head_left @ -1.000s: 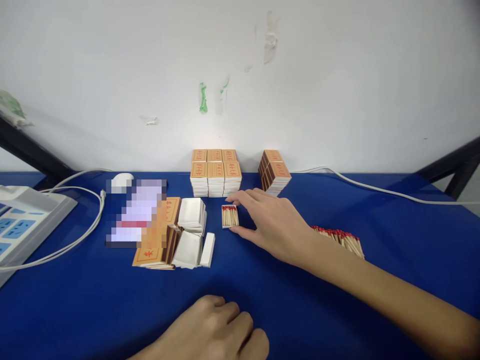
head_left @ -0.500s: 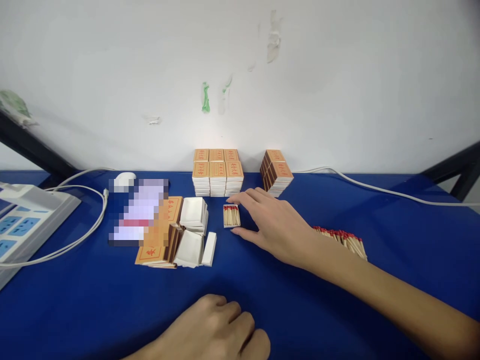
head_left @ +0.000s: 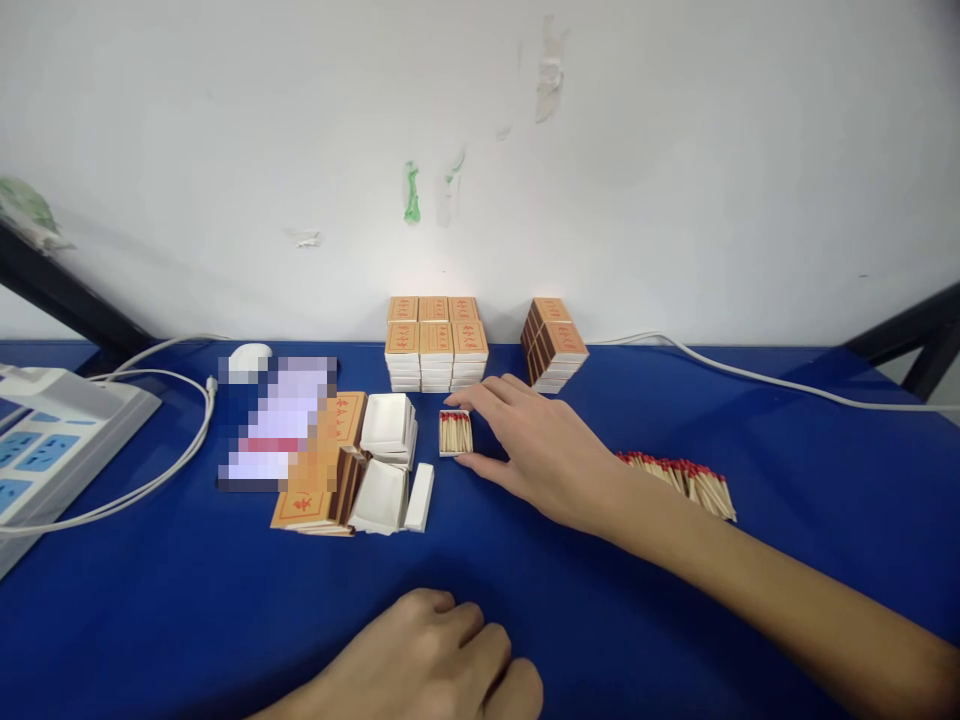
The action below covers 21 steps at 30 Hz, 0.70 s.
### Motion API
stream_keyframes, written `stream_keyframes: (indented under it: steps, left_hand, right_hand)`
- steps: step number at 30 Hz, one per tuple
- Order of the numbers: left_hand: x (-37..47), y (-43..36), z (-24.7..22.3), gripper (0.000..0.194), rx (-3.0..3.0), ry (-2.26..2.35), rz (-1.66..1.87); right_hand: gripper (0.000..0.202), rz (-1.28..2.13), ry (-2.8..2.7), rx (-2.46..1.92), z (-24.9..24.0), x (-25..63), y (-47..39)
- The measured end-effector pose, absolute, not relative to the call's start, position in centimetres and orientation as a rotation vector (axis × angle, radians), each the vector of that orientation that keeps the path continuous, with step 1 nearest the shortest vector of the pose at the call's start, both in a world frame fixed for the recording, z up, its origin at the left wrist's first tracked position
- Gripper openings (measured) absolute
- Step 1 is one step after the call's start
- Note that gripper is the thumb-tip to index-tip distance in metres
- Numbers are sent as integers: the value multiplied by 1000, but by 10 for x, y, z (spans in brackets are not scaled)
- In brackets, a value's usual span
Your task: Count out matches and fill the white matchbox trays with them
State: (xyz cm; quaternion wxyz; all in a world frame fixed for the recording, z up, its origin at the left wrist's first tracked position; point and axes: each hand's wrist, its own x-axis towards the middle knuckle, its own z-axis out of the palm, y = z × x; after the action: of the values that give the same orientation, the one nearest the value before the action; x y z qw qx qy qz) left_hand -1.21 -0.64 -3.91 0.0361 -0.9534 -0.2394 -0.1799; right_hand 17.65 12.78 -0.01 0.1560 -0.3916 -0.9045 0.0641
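Note:
A small white matchbox tray (head_left: 455,448) full of red-tipped matches lies on the blue table, its lid sleeve off. My right hand (head_left: 536,440) reaches over from the right, with thumb and index finger at the tray's near and far edges. In the foreground my left hand (head_left: 442,665) rests as a fist, knuckles up; nothing shows in it, though its palm side is hidden. Empty white trays (head_left: 386,425) sit stacked left of the filled one, beside orange matchbox sleeves (head_left: 311,495). A heap of loose matches (head_left: 694,480) lies right of my right wrist, partly covered by the forearm.
Stacked matchboxes (head_left: 436,345) stand against the wall, with a smaller stack (head_left: 555,345) to their right. At the left are a pixelated phone (head_left: 281,420), a white mouse (head_left: 250,362), a power strip (head_left: 67,420) and a looped white cable (head_left: 191,450). Another cable (head_left: 757,385) runs along the right.
My right hand has shifted slightly left, and the filled tray has slid left with it, closer to the empty trays. My left hand stays in place.

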Motion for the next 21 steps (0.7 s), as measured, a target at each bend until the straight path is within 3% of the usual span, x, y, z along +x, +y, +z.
stream_keyframes:
  steps: [7,10,17,21]
  left_hand:
    - [-11,-5,-39,22,-2909,-734,-564]
    - [-11,-6,-40,20,-2893,-727,-578]
    - [-8,-5,-44,26,-2840,-735,-697]
    - [-6,-3,-43,29,-2814,-747,-737]
  right_hand:
    - [49,224,-2567,-1149,11,178,118]
    - [48,407,-2497,-1169,23,177,101]
    - [63,547,-2400,-1266,19,157,70]
    - [55,567,-2385,-1235,10,149,72]
